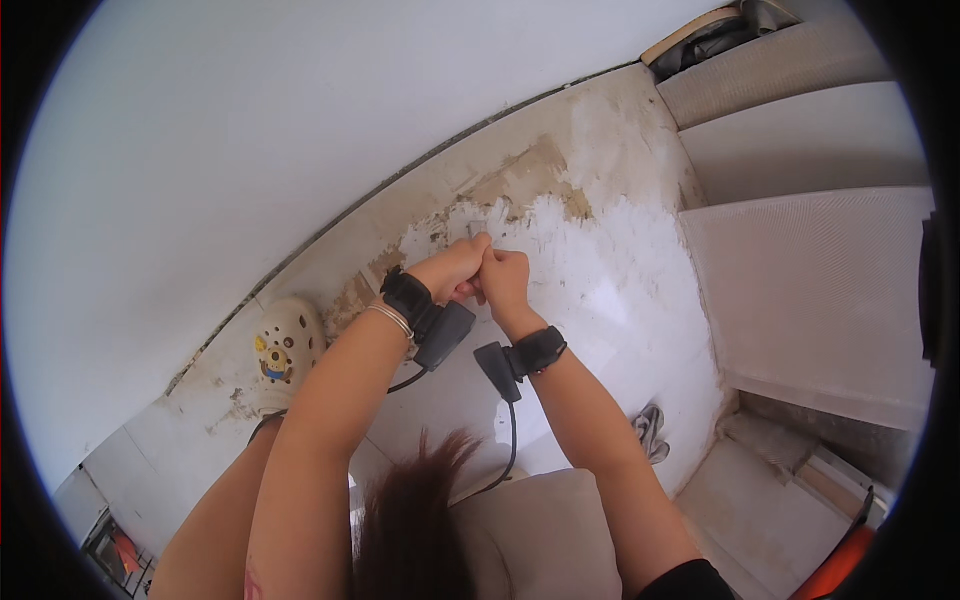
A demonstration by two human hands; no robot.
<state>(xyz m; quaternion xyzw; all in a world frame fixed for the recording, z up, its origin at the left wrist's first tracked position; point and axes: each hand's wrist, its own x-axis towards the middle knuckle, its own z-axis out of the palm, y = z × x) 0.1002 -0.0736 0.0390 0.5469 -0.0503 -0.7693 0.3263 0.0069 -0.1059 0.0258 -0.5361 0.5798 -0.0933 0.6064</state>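
Observation:
My left hand [452,268] and my right hand [507,277] are pressed together low over the floor, fingers curled closed. A scraper [478,229] pokes out past the knuckles; only its small grey flat end shows, and the handle is hidden in the grip. Its end meets the patchy surface where white floor [600,285] borders a beige, stained strip [535,170]. Each wrist carries a black strap with a dark box and a cable.
A pale wall [220,150] rises along the left and top. To the left is a cream clog [290,345] with a cartoon charm. White stair-like ledges [815,300] line the right side. A grey crumpled cloth [650,435] lies right of my forearm.

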